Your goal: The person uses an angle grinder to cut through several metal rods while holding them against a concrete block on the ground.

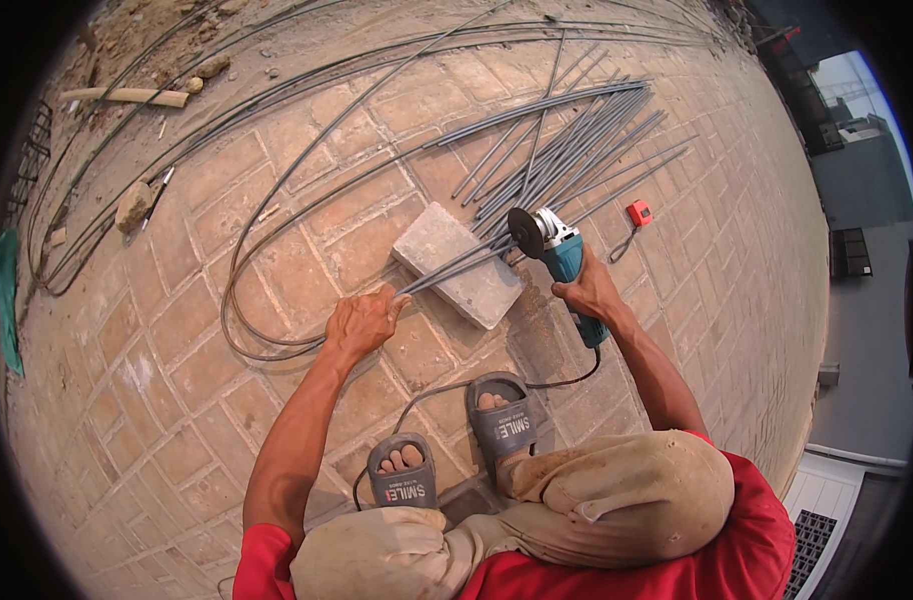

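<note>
My right hand (pixel 592 292) is wrapped round a teal angle grinder (pixel 563 256), whose dark disc (pixel 526 231) is at steel rods over a pale concrete block (pixel 472 298); whether it touches them is unclear. My left hand (pixel 362 322) grips the near part of these rods (pixel 443 272), left of the block. Beyond the block lies a loose pile of straight steel rods (pixel 602 130) on the pavers. A black cord runs from the grinder's end past my sandalled feet.
Long looped rods (pixel 239 315) stretch across the brick paving (pixel 157 410). A red tape measure (pixel 639 211) lies to the right. Stones (pixel 134 205), a pale wooden piece (pixel 125 96) and green cloth (pixel 10 300) are at the left. A grey wall (pixel 857 330) edges the right side.
</note>
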`<move>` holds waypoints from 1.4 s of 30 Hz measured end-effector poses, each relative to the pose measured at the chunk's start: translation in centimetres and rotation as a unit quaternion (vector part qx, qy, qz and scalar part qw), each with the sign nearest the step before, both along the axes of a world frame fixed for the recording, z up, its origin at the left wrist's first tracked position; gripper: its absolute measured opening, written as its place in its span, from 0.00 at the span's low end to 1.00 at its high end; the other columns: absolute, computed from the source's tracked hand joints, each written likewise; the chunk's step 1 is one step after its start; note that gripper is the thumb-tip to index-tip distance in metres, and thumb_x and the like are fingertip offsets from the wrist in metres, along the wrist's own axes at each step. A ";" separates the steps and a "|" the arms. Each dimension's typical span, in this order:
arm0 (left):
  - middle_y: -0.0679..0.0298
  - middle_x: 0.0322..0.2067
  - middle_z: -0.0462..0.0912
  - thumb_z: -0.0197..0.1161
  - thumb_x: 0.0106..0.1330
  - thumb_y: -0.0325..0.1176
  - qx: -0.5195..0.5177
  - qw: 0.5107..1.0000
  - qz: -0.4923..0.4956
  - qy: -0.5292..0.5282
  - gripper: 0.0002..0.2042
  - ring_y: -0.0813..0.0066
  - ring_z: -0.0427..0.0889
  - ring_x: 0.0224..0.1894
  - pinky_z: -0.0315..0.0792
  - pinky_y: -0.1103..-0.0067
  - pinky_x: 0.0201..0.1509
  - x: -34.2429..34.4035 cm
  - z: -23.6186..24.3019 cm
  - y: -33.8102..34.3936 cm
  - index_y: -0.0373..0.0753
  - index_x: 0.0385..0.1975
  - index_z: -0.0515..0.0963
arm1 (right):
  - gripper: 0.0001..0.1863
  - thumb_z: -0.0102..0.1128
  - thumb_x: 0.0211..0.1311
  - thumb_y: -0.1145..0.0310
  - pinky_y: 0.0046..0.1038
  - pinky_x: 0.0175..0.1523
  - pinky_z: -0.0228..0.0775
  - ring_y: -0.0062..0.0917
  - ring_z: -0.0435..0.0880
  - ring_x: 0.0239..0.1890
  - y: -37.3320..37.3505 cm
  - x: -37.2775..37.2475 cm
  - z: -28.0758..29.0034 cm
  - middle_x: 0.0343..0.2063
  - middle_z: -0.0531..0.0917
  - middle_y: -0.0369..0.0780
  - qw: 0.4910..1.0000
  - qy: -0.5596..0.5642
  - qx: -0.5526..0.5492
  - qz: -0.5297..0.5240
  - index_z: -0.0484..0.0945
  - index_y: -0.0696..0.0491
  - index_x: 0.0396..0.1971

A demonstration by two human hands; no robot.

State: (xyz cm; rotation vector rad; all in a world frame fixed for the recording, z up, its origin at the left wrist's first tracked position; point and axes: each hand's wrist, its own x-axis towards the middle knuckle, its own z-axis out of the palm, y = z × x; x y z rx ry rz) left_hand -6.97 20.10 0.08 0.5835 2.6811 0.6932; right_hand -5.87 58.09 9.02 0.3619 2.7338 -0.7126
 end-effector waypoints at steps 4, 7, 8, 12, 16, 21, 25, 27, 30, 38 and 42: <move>0.44 0.22 0.81 0.47 0.74 0.54 -0.010 1.000 -0.001 -0.006 0.22 0.40 0.82 0.28 0.75 0.53 0.33 0.0 0.1 0.0 0.39 0.36 0.73 | 0.42 0.69 0.39 0.62 0.43 0.54 0.72 0.53 0.82 0.46 -0.1 0.0 0.1 0.42 0.81 0.60 1.000 -0.009 0.002 -0.003 0.65 0.63 0.58; 0.44 0.23 0.82 0.46 0.75 0.53 -0.028 0.999 -0.006 -0.020 0.21 0.42 0.83 0.29 0.75 0.55 0.35 0.0 0.8 0.2 0.38 0.37 0.73 | 0.42 0.69 0.40 0.62 0.43 0.54 0.72 0.53 0.82 0.46 -0.1 0.1 0.3 0.42 0.81 0.60 1.000 -0.013 0.005 -0.002 0.65 0.63 0.58; 0.44 0.23 0.82 0.46 0.75 0.53 -0.028 0.999 -0.007 -0.020 0.21 0.42 0.83 0.29 0.75 0.55 0.35 0.0 0.8 0.2 0.38 0.37 0.73 | 0.42 0.69 0.40 0.62 0.43 0.54 0.72 0.53 0.82 0.46 -0.2 0.1 0.3 0.42 0.81 0.60 1.000 -0.013 0.007 -0.001 0.64 0.63 0.58; 0.44 0.23 0.82 0.46 0.75 0.53 -0.025 1.000 -0.006 -0.019 0.21 0.43 0.84 0.29 0.76 0.55 0.35 -0.1 0.8 0.1 0.38 0.37 0.73 | 0.42 0.68 0.40 0.62 0.43 0.54 0.72 0.53 0.81 0.46 -0.1 0.0 0.2 0.42 0.81 0.60 1.000 -0.015 0.006 -0.007 0.64 0.63 0.59; 0.44 0.21 0.81 0.48 0.74 0.53 0.003 1.000 -0.002 0.003 0.21 0.41 0.82 0.28 0.75 0.54 0.33 0.0 0.1 0.0 0.38 0.36 0.73 | 0.42 0.68 0.40 0.62 0.44 0.53 0.72 0.54 0.81 0.46 -0.1 0.0 0.1 0.42 0.80 0.61 1.000 -0.006 0.009 0.001 0.64 0.62 0.59; 0.44 0.21 0.80 0.49 0.74 0.53 -0.003 1.000 0.001 0.005 0.21 0.41 0.82 0.27 0.75 0.54 0.32 0.1 0.2 0.1 0.38 0.35 0.73 | 0.41 0.67 0.40 0.62 0.44 0.52 0.72 0.54 0.81 0.46 -0.4 -0.1 0.4 0.41 0.81 0.61 1.000 -0.007 0.000 -0.004 0.65 0.63 0.57; 0.45 0.20 0.80 0.48 0.74 0.53 -0.003 1.000 0.000 0.005 0.21 0.41 0.82 0.27 0.74 0.55 0.32 0.1 0.2 0.1 0.38 0.35 0.73 | 0.41 0.67 0.40 0.61 0.43 0.52 0.72 0.54 0.81 0.45 -0.1 0.0 0.0 0.40 0.81 0.60 1.000 0.001 0.009 0.006 0.65 0.64 0.56; 0.45 0.20 0.80 0.48 0.74 0.53 -0.003 1.000 -0.001 0.007 0.21 0.41 0.82 0.27 0.74 0.55 0.32 0.1 0.2 0.0 0.38 0.35 0.73 | 0.41 0.68 0.39 0.61 0.43 0.52 0.72 0.54 0.82 0.45 0.0 0.0 -0.1 0.40 0.81 0.60 1.000 0.003 0.011 0.006 0.65 0.64 0.56; 0.45 0.20 0.81 0.48 0.74 0.53 -0.003 1.000 -0.002 0.008 0.21 0.41 0.82 0.26 0.75 0.55 0.32 0.1 0.2 0.0 0.38 0.36 0.74 | 0.40 0.68 0.40 0.61 0.43 0.52 0.72 0.54 0.81 0.45 0.2 0.2 -0.3 0.40 0.81 0.60 1.000 0.006 0.010 0.011 0.65 0.64 0.55; 0.45 0.22 0.82 0.48 0.74 0.53 -0.011 1.000 -0.004 0.007 0.21 0.43 0.83 0.28 0.76 0.56 0.33 0.0 -0.1 0.2 0.38 0.37 0.74 | 0.41 0.69 0.41 0.61 0.43 0.53 0.72 0.53 0.81 0.46 0.7 0.7 -0.8 0.41 0.81 0.60 1.000 0.015 0.002 0.013 0.65 0.63 0.56; 0.46 0.22 0.82 0.48 0.74 0.53 -0.009 1.000 -0.004 0.006 0.21 0.43 0.83 0.28 0.76 0.55 0.32 0.0 -0.3 0.0 0.39 0.37 0.74 | 0.42 0.70 0.41 0.61 0.43 0.54 0.72 0.53 0.81 0.47 0.3 0.5 -0.6 0.42 0.81 0.60 1.000 0.015 -0.002 0.007 0.65 0.63 0.57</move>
